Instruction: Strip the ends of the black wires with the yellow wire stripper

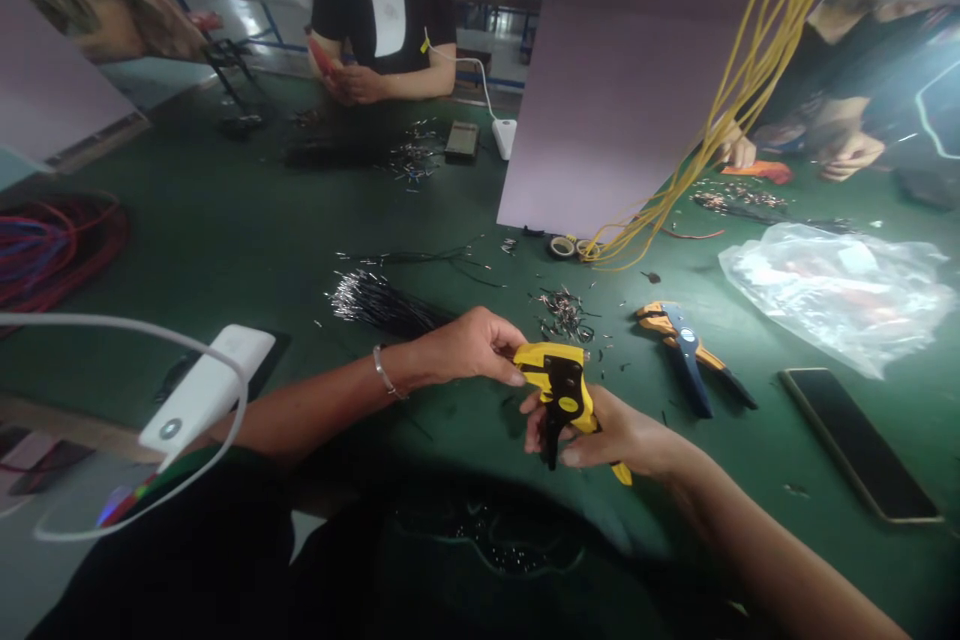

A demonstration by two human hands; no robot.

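A yellow and black wire stripper (568, 382) is held upright over the green table, its head toward the left. My right hand (611, 425) is wrapped round its handles. Close against the tool's jaws, my left hand (484, 348) is pinched; what lies between its fingertips is too small to make out. Behind my left forearm lies a bundle of black wires (386, 305) with bright stripped ends. Small wire scraps (566, 313) are scattered just beyond the tool.
A blue and orange stripper (686, 350), a phone (859, 445) and a plastic bag (840, 285) lie to the right. Yellow wires (705, 160) hang beside a grey panel (615, 100). A white power strip (210, 388) is at left. People work across the table.
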